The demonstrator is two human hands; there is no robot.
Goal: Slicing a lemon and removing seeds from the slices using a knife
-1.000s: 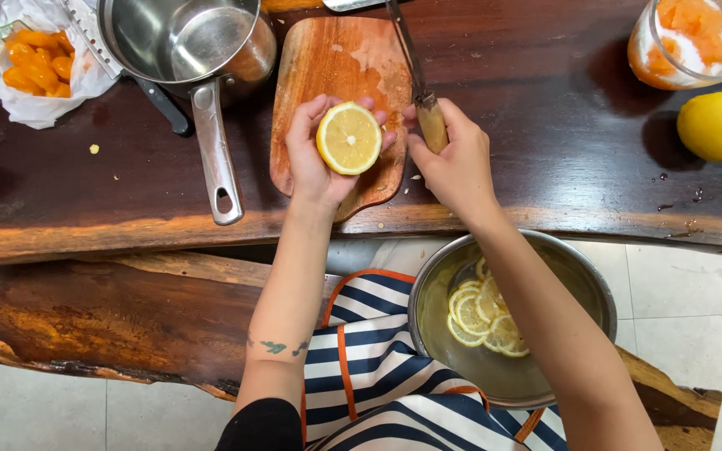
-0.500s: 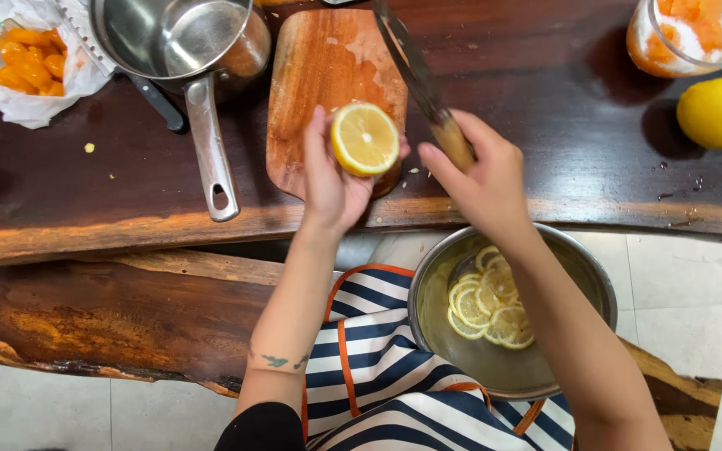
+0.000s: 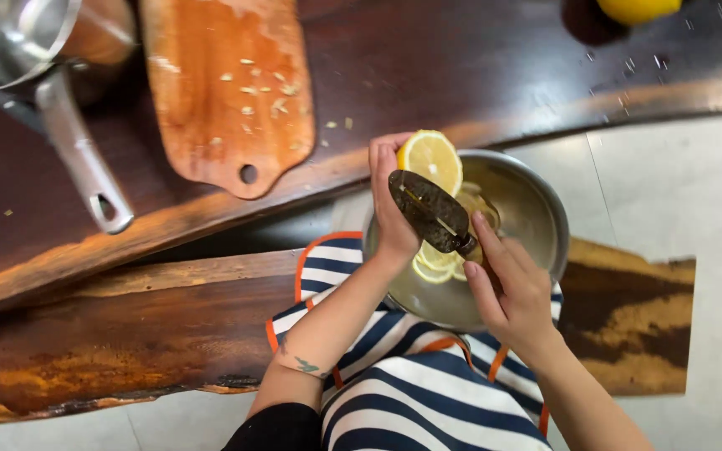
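Observation:
My left hand (image 3: 392, 209) holds a lemon half (image 3: 430, 160), cut face up, over a steel bowl (image 3: 536, 217) that rests on my lap. My right hand (image 3: 510, 292) grips a knife (image 3: 430, 210) by its handle, and the dark blade lies across the space in front of the lemon, its tip near my left fingers. Several lemon slices (image 3: 436, 260) lie inside the bowl beneath the blade. I wear a striped apron (image 3: 403, 392) with orange trim.
A wooden cutting board (image 3: 227, 92) strewn with lemon seeds lies on the dark wooden table (image 3: 428, 67). A steel saucepan (image 3: 10, 38) with a long handle (image 3: 81, 159) stands at the upper left. A whole lemon (image 3: 637, 8) sits at the top right.
Both hands have left the cutting board and come down over the bowl on my lap, bringing the lemon half and the knife. The view has dropped and closed in.

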